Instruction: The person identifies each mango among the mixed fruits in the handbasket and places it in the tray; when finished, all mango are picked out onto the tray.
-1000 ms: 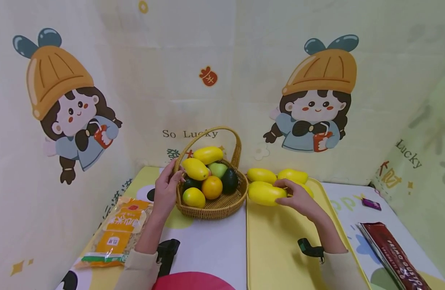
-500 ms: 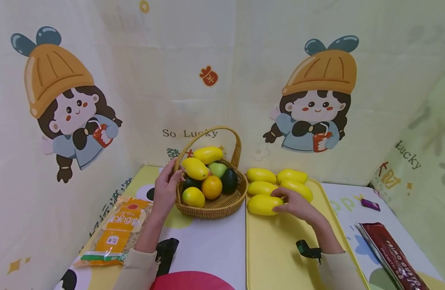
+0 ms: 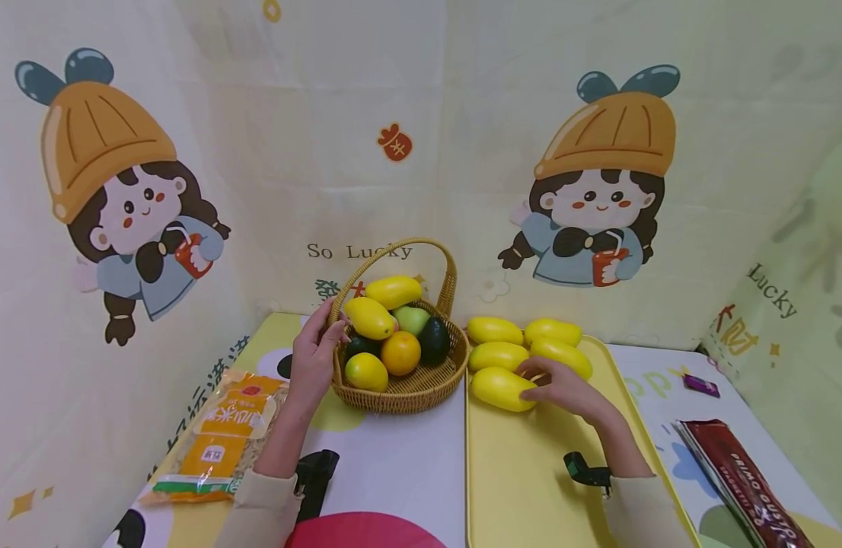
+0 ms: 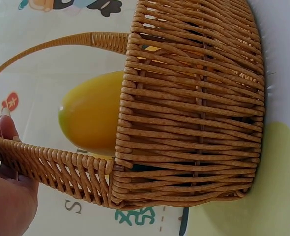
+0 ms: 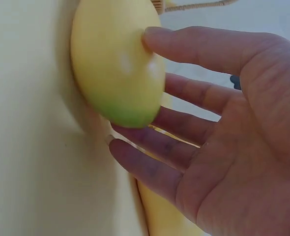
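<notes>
My left hand [image 3: 314, 358] holds the left side of the handle of a wicker basket [image 3: 400, 399]. The left wrist view shows fingertips [image 4: 8, 129] behind the handle and the woven wall up close. Two yellow mangoes [image 3: 369, 318] sit high in the basket, above an orange [image 3: 401, 353], a yellow-green round fruit [image 3: 367, 373], a green fruit [image 3: 412, 320] and dark avocados [image 3: 435, 342]. My right hand [image 3: 561, 387] holds the end of a mango [image 5: 118, 64] on the yellow tray [image 3: 531, 472], thumb on one side and fingers on the other.
Several other mangoes [image 3: 495, 330] lie in rows at the tray's back. A bag of grain [image 3: 218, 441] lies left of the basket. Right of the tray are a dark red spaghetti packet [image 3: 746, 479] and a small purple packet [image 3: 702, 386]. A printed cloth wall [image 3: 455, 167] stands behind.
My right hand has brought the mango down and nearer me, in front of the back rows, and its near end has turned slightly. The left hand stays at the basket handle.
</notes>
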The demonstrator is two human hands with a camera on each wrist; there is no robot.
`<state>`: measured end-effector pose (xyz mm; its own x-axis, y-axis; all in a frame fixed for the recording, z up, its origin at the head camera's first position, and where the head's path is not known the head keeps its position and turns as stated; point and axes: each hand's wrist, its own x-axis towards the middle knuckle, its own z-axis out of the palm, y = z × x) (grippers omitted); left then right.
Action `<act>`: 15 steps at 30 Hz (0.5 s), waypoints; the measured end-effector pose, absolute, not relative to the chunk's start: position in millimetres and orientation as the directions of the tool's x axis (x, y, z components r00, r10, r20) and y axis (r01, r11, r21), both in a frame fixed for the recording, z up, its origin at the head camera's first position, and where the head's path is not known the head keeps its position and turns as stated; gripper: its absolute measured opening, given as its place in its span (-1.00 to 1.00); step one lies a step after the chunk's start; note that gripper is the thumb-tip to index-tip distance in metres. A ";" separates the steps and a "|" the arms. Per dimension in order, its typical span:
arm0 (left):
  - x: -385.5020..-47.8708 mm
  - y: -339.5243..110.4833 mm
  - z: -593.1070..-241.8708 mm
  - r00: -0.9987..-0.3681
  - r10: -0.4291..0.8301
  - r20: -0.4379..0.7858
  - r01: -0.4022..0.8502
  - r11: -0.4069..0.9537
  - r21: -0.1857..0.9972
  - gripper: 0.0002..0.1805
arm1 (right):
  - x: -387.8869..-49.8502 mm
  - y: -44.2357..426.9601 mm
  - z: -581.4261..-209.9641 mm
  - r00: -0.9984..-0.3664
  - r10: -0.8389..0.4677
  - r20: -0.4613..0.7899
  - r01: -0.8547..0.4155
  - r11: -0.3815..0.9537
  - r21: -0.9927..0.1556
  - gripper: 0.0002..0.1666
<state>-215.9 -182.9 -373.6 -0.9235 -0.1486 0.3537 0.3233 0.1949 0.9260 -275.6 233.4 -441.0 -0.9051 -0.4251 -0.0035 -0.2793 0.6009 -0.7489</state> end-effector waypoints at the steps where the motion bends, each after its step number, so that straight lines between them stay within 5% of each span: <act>1: -217.4 -183.5 -375.2 -0.924 -0.149 0.352 0.322 0.191 0.927 -0.48 | -275.8 234.3 -440.9 -0.906 -0.424 -0.009 -0.273 0.600 -0.752 -0.54; 8: -231.3 -190.1 -394.5 -0.911 -0.154 0.382 0.353 0.189 0.917 -0.48 | -276.0 236.7 -439.2 -0.909 -0.417 -0.021 -0.248 0.581 -0.775 -0.52; 15: -214.0 -182.3 -373.0 -0.924 -0.149 0.351 0.321 0.193 0.927 -0.47 | -273.2 234.6 -434.8 -0.914 -0.406 0.016 -0.268 0.571 -0.776 -0.44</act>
<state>-214.0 -182.3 -373.0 -0.9244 -0.1486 0.3514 0.3214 0.1930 0.9271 -273.2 234.6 -434.8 -0.9137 -0.4060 0.0165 -0.2676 0.5706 -0.7764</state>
